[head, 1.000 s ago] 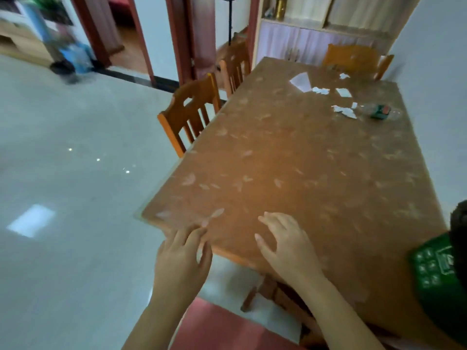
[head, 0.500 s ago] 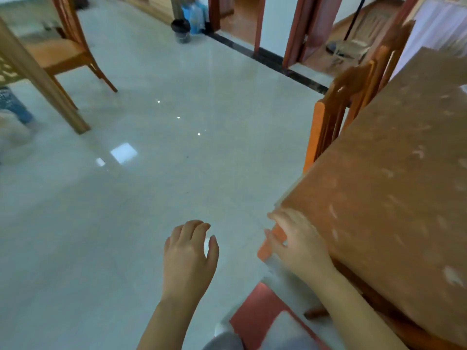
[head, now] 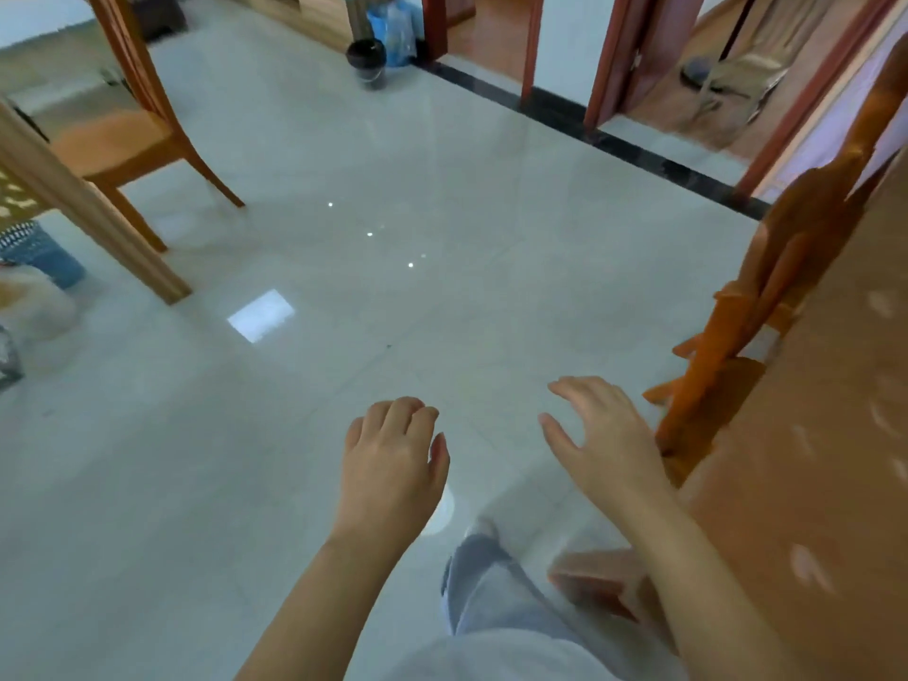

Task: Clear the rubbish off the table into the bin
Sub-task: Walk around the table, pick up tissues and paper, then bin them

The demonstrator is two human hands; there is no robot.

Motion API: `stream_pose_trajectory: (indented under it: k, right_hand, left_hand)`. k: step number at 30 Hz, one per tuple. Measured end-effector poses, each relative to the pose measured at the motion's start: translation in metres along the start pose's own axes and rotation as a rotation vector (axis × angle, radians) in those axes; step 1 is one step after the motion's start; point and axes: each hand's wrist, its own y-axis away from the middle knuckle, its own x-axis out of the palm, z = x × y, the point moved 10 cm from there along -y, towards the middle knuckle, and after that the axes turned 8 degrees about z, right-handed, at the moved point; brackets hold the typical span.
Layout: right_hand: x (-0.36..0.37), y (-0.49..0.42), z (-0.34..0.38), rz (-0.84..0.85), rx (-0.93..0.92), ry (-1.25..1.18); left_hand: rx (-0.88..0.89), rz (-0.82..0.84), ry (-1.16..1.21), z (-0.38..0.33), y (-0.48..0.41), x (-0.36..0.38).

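Note:
My left hand (head: 393,459) hangs over the pale tiled floor with its fingers loosely curled and holds nothing. My right hand (head: 602,435) is spread in the air just left of the brown table (head: 835,459), clear of its edge, and is empty too. A small dark bin (head: 367,61) stands far off on the floor near a doorway at the top. The paper scraps and bottle on the table are out of view.
An orange wooden chair (head: 751,312) stands against the table's left side. Another wooden chair (head: 123,140) and a pale wooden post (head: 88,213) stand at the left. My leg in grey trousers (head: 491,597) steps forward below. A blue bag (head: 393,22) sits behind the bin.
The view has swung left from the table top to the floor. My right hand has come off the table's corner, and both hands now hang over the floor.

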Motion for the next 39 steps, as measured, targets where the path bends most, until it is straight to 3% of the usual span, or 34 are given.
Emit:
stream_pose_trajectory:
  k: [6, 18, 25, 33, 39]
  right_hand:
    - [-0.033, -0.105, -0.032, -0.069, 0.087, 0.017]
    - [-0.062, -0.293, -0.117, -0.164, 0.379, 0.09]
    - [-0.097, -0.435, -0.13, -0.207, 0.375, 0.109]
    - [-0.137, -0.494, -0.252, -0.247, 0.594, 0.105]
    - [-0.207, -0.543, -0.369, -0.391, 0.722, 0.084]
  left_hand:
    - [0.152, 0.019, 0.005, -0.02, -0.146, -0.007]
    - [0.384, 0.132, 0.156, -0.024, -0.411, 0.048]
    - [0.49, 0.139, 0.23, -0.044, -0.564, 0.052]
    - [0.622, 0.235, 0.266, -0.123, -0.69, 0.1]
    - [0.766, 0.262, 0.238, -0.238, -0.795, 0.14]
